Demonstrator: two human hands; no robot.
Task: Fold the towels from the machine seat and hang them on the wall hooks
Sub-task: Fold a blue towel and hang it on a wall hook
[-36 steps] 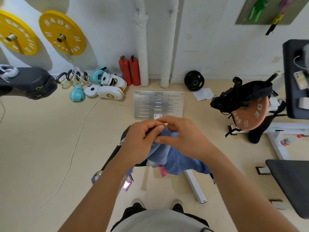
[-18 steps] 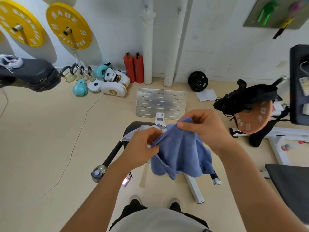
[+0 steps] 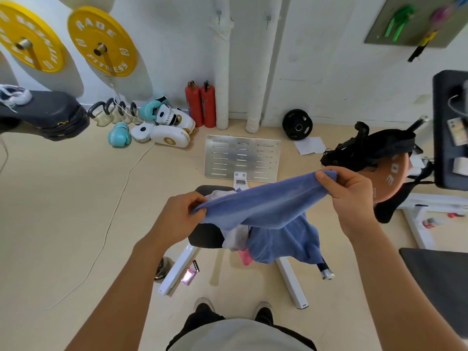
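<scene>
We pinch the blue towel at two top corners: left hand nips one end, right hand nips the other, higher. Cloth stretches between them and sags below, hanging just above the machine seat, where white and pink towels lie bunched. Looks soft, light and limp; corner grips suit folding, mid-edge would droop. Wall hooks sit high on the wall ahead, well apart.

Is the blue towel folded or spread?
Spread, not yet folded: left hand and right hand hold the towel stretched between them.
</scene>
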